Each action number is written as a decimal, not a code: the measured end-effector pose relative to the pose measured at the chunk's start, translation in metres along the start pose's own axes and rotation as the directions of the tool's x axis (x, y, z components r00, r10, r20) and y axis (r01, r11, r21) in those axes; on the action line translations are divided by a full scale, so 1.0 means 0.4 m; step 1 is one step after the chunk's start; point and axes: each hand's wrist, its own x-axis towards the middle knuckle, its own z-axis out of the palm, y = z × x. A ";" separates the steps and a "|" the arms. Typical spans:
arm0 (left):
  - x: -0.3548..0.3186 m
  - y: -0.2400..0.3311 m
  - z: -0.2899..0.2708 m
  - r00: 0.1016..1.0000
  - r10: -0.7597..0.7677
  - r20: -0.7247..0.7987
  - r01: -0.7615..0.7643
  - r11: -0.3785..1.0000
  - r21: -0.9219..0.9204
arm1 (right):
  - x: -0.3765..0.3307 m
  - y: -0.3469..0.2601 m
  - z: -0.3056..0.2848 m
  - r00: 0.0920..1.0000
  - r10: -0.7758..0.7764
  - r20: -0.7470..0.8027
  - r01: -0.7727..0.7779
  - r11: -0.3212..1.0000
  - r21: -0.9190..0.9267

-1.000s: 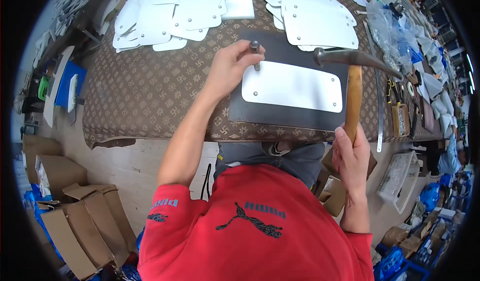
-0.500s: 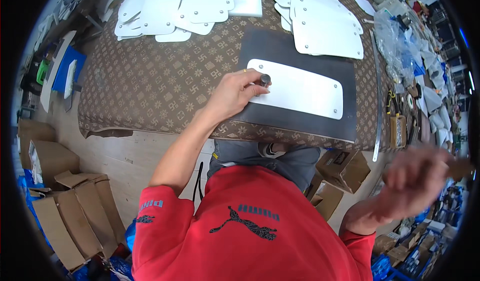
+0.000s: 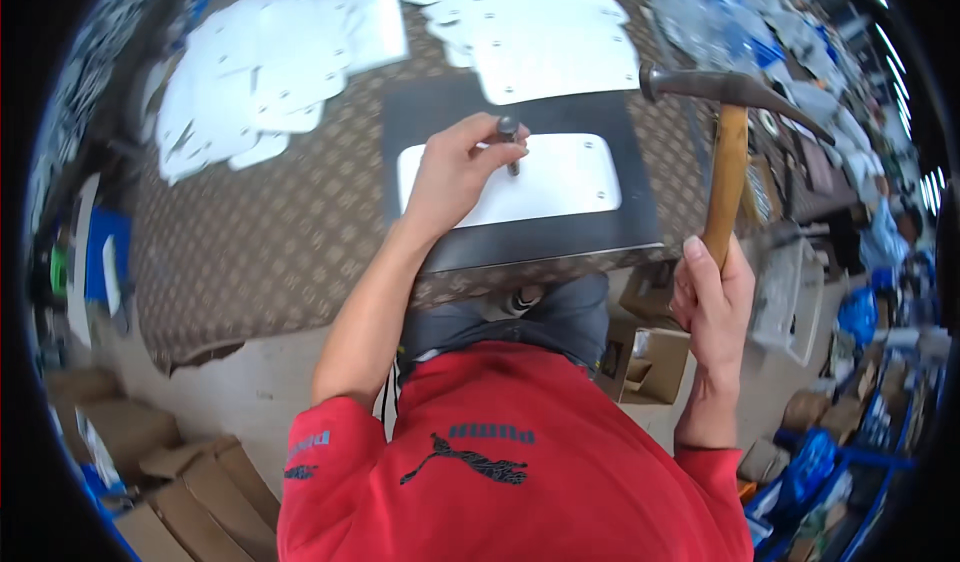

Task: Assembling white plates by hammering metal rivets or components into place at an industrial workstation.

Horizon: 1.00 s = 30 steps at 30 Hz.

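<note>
While the left hand (image 3: 455,172) pinches a short metal punch (image 3: 510,140) between thumb and fingertips, holding it upright with its tip on the upper edge of a white cut panel (image 3: 545,177), the right hand (image 3: 712,307) is wrapped in a fist around the wooden handle of a hammer (image 3: 725,152). That hammer stands raised off to the right of the work, its dark steel head up near the far right corner of the pad and pointing right, well apart from the punch. The white panel, with small holes at its corners, lies flat on a dark grey punching pad (image 3: 530,232), which sits on a workbench covered in brown patterned cloth (image 3: 270,242). Beyond the pad lie 2 loose heaps of similar white pieces, one at the far left (image 3: 250,82) and one straight ahead (image 3: 540,32). Cardboard boxes (image 3: 190,482) stand on the floor by the person's left side, and another open box (image 3: 650,362) sits under the bench edge near the right wrist.
</note>
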 end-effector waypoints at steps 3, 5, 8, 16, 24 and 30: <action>0.104 -0.021 0.110 0.997 0.035 0.070 -0.032 0.998 -0.048 | 0.004 0.021 -0.034 0.993 0.096 -0.066 -0.078 0.969 0.236; 0.157 -0.051 0.174 0.991 0.023 0.130 -0.013 0.997 -0.081 | -0.004 0.038 -0.052 0.986 0.125 -0.113 -0.095 0.967 0.235; 0.200 -0.070 0.216 0.985 -0.005 0.173 0.012 0.999 -0.041 | -0.011 0.076 -0.081 0.968 0.183 -0.170 -0.140 0.961 0.239; 0.223 -0.125 0.252 0.978 -0.033 0.207 0.023 0.999 0.050 | 0.049 0.015 -0.096 0.929 -0.038 -0.369 0.016 0.998 -0.064; 0.212 -0.117 0.261 0.976 0.004 0.216 -0.037 0.989 0.146 | 0.191 0.088 -0.102 0.825 -0.564 0.008 0.537 0.780 -0.321; 0.201 -0.111 0.241 0.950 -0.072 0.305 0.037 0.992 0.118 | 0.083 0.090 -0.105 0.997 0.080 0.011 -0.072 0.948 -0.311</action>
